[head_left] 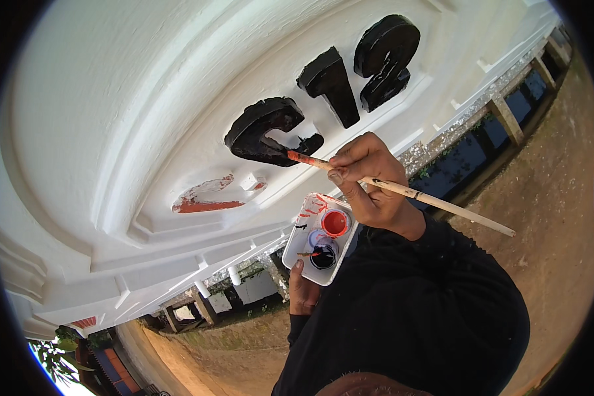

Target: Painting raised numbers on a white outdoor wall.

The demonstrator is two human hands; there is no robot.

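Note:
My right hand (376,185) pinches a long wooden paintbrush (442,206), whose red-stained tip touches the black raised character (244,135) at the left of a row on a white molded wall (112,79). Two more black raised characters (383,59) stand up and to the right; a partly red-painted white relief (204,201) lies lower left. My left hand (299,290) grips a white tray (297,224) by its lower left edge. In it are a pot of red paint (334,222), a pot of black paint (322,257) with a small stick (307,255) across it, and a pale lid.
Below the white molding runs a speckled ledge with concrete posts (505,119) and dark openings between them. Brown ground (541,198) lies beyond at the right and lower left. Plants (59,350) show at the bottom left. My dark-clothed body fills the lower middle.

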